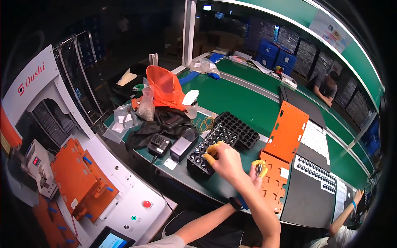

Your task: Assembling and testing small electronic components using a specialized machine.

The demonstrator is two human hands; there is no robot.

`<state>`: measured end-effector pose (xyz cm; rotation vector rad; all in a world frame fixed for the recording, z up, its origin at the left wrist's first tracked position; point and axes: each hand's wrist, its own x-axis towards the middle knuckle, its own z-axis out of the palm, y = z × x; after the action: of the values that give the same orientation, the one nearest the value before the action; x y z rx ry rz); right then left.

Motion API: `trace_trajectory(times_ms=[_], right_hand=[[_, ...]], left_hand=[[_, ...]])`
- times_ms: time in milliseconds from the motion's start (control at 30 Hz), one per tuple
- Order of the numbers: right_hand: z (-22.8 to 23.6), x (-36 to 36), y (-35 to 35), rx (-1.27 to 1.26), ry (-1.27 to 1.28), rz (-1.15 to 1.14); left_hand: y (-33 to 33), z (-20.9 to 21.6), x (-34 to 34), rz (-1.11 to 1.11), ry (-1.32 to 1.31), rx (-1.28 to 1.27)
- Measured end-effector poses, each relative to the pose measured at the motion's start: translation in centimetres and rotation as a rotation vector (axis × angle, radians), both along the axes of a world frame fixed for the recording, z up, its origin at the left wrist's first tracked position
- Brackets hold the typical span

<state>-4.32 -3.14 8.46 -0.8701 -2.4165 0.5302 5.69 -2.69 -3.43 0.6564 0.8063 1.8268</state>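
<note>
While the right hand (226,160), its fingertips in yellow covers, reaches down over a black plastic tray of round cups (197,165), its fingers are bent and only slightly parted among the small dark cylinders with shiny tops (197,151) standing in those cups; whether it has hold of one, I cannot tell. The left hand (257,172), with yellow-covered fingertips too, is curled around a small dark cylindrical piece (259,169), just beside a hinged-looking orange fixture board with cut-outs (271,191). The right forearm crosses in front of the left arm and hides part of it, and the right hand covers some of the cups.

A silver-grey box with a dark top (181,149) stands close against the tray's left side, with a black boxy device (159,143) next to it. Behind the tray sits a second black tray of round cups (244,133). Farther back are a white-topped spray bottle (191,108), a bright orange plastic bag (164,87) and a clear plastic bag with small contents (146,108). Right of the board, a dark grey mat (304,202) lies beside a white sheet bearing rows of small black round pieces (316,174). At the lower right, a co-worker's hand (358,196) reaches in, well apart.
</note>
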Motion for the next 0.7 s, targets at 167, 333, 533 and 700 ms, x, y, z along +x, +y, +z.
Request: trace_trajectory(times_ms=[167, 333, 533, 700], right_hand=[[-0.3, -3.8, -2.0, 0.166, -0.056, -0.064], [0.1, -4.4, -1.9, 0.241, -0.151, -0.222], [-0.1, -4.9, -2.1, 0.271, -0.146, -0.187], [2.7, -1.4, -4.8, 0.076, 0.024, -0.136]], left_hand=[[0.7, -1.0, -1.0, 0.051, 0.173, 0.117], [1.2, -1.6, 0.8, 0.017, 0.164, 0.107], [1.1, -0.9, 0.1, 0.117, 0.091, 0.106], [0.7, -1.1, -0.8, -0.105, -0.283, -0.105]])
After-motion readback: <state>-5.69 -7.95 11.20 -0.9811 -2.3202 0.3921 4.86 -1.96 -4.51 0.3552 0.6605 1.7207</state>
